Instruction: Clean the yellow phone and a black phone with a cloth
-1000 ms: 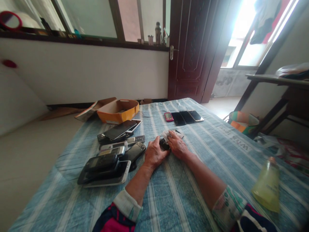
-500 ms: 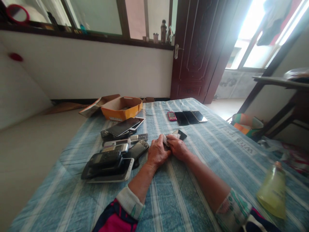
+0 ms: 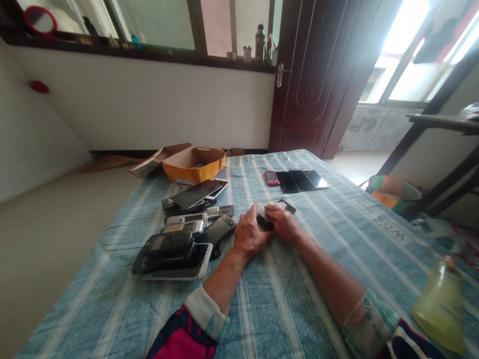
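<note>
Evidently, one striped blue cloth [image 3: 123,309] is the largest thing, and it covers the surface below both hands. Behind it stands one dark red door [image 3: 310,99]. On the far left part of the cloth there is one orange box [image 3: 183,174], open at the top, with one flat cardboard piece [image 3: 160,157] at its left side. At the right edge is one bottle [image 3: 439,304] of yellowish liquid.

Two hands work near the middle. The left hand [image 3: 250,234] is partly closed, its fingers curved around one small dark device [image 3: 265,223]. The right hand [image 3: 284,223] has its fingers bent and gathered, and they grip one white wipe [image 3: 261,210] against this device. So the device is between the two hands; whether it touches the striped cloth, I cannot tell.

To the left is one pile of phones [image 3: 170,244]; they overlap, so I cannot count them exactly. Beyond the hands, four phones lie side by side in one row: three with dark screens [image 3: 301,180] and, at the left end, one smaller pink phone [image 3: 271,178]. One more dark device [image 3: 287,205] shows partly, just beyond the right hand.
</note>
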The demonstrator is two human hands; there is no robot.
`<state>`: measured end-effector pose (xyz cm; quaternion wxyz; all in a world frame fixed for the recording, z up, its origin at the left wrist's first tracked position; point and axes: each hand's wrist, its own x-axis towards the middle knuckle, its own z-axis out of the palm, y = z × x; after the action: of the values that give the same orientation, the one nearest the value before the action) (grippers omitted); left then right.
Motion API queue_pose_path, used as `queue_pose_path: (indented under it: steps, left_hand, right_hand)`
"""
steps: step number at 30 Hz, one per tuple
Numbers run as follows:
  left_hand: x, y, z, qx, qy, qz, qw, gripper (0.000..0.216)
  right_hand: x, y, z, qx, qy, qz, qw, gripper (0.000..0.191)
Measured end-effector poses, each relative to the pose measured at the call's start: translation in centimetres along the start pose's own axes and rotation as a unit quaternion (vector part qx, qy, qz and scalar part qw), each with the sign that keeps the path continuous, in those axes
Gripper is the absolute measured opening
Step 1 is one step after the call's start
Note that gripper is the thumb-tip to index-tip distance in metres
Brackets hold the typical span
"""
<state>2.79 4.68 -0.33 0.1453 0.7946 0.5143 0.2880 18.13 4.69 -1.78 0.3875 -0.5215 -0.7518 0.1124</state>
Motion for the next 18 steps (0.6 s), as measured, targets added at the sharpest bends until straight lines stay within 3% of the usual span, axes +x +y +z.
queue_pose_path:
  steps: [6, 13, 18]
  left_hand:
    - [0.21, -0.11, 0.13, -0.015, -0.014, -0.007, 1.000, 0.088]
    - [0.20, 0.38, -0.24, -0.006, -0.040, -0.025, 0.999, 0.084]
    - [0.17, 0.58, -0.37, -0.011, -0.039, -0.028, 0.999, 0.083]
  right_hand:
    - [-0.61, -1.01, -0.16, 0.018, -0.010, -0.033, 0.999, 0.030]
    - [-0.62, -0.73, 0.22, 0.036, 0.052, -0.030, 0.998, 0.026]
    - [-0.66, -0.71, 0.24, 0.030, 0.064, -0.009, 0.997, 0.048]
